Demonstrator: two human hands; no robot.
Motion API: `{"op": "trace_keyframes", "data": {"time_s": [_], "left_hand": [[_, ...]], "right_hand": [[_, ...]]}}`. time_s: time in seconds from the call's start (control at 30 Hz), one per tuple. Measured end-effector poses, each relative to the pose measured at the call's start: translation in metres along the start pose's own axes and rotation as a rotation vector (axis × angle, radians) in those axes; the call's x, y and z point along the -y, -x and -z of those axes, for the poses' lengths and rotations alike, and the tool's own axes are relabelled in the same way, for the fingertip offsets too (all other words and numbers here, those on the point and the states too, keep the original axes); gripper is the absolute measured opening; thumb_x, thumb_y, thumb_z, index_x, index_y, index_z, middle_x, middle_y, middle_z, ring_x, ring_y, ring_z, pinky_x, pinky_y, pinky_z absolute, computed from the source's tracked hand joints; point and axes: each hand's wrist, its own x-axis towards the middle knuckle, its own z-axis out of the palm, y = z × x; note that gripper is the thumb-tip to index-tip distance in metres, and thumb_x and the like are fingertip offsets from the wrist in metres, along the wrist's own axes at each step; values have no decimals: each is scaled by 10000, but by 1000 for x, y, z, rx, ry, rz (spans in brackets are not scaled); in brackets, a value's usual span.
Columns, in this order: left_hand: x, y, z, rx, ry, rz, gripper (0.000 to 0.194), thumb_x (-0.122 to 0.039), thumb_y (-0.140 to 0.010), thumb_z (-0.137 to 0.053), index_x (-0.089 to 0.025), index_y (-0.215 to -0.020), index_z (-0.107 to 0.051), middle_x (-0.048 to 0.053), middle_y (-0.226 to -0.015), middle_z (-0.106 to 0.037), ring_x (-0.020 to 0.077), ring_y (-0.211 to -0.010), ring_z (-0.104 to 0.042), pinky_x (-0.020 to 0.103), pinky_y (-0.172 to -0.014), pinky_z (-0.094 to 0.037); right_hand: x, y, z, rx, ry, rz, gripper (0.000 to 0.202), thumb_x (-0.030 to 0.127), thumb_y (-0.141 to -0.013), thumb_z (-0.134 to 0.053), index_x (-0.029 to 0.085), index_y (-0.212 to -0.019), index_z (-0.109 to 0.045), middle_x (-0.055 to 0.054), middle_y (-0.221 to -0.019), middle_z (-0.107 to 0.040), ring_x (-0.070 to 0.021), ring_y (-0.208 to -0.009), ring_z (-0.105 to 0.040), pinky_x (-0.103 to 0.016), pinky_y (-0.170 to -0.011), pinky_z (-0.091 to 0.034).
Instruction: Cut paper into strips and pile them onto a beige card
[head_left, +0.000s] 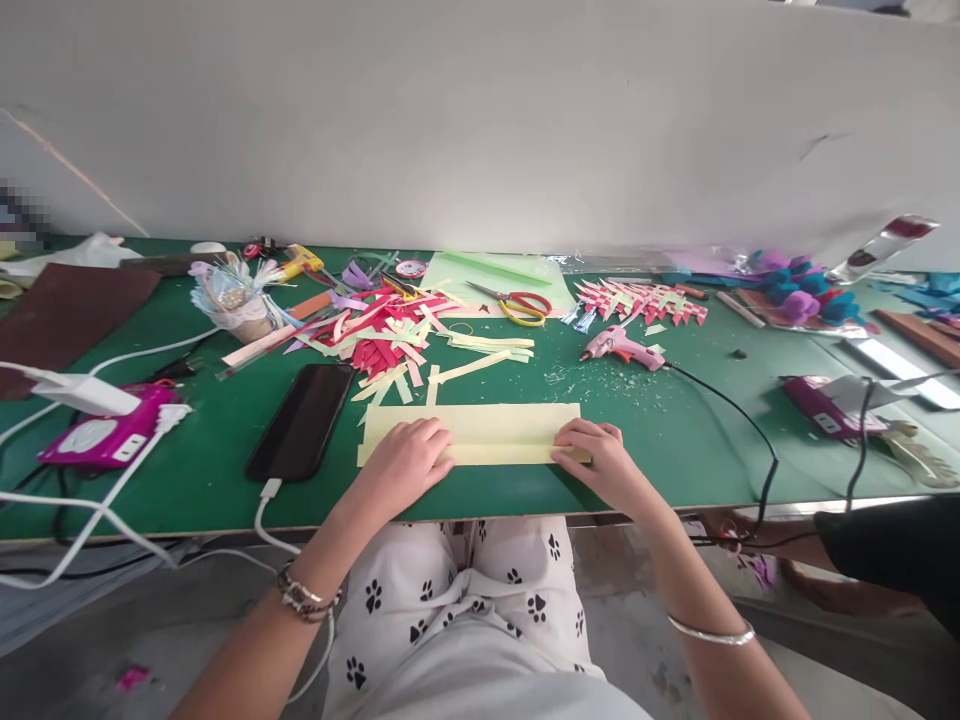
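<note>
A pale yellow sheet of paper lies across the green table in front of me, its near edge folded up in a narrow band. My left hand presses on the left part of that fold, fingers curled over the paper. At the right end, my right hand pinches the folded edge between thumb and fingers. Just beyond the sheet are cut yellow paper strips and a heap of red and pink strips. Scissors with red and yellow handles rest on a light green sheet.
A pink glue gun with a black cord lies right of the strips. A charging phone is at left, beside a purple power socket with white cables. Woven red-and-white paper lies farther back. Another person's arm is at right.
</note>
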Motion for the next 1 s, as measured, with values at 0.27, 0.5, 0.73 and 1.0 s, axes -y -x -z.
{"op": "trace_keyframes", "data": {"time_s": [0.27, 0.5, 0.73, 1.0], "left_hand": [[-42, -41, -32, -56, 105, 34, 181, -303, -866, -487, -164, -767, -546, 21, -790, -563, 162, -740, -545, 277, -604, -391], [-44, -41, -41, -89, 120, 121, 175, -299, -846, -525, -164, -735, -532, 15, -756, -563, 157, -703, -531, 276, -573, -354], [-48, -43, -42, -110, 138, 152, 167, -294, -873, -478, -173, -762, -509, 18, -766, -566, 162, -706, -527, 286, -579, -353], [-20, -17, -31, -111, 123, 82, 171, -301, -888, -432, -179, -829, -535, 25, -790, -593, 153, -704, -547, 278, -617, -404]], "right_hand": [[-13, 10, -8, -202, -29, -57, 224, 374, -856, -452, 203, -778, -575, -78, -919, -562, -212, -859, -535, -339, -745, -437], [-20, 14, -10, -205, 232, -121, 283, 396, -872, -424, 203, -717, -563, -73, -941, -554, -205, -780, -484, -341, -696, -401], [-17, 10, -10, -195, 260, -173, 344, 394, -883, -404, 204, -619, -515, -72, -926, -550, -197, -737, -463, -328, -647, -373], [-19, 11, -11, -209, 266, -183, 312, 392, -878, -412, 205, -660, -534, -69, -906, -541, -196, -740, -464, -329, -672, -376]]}}
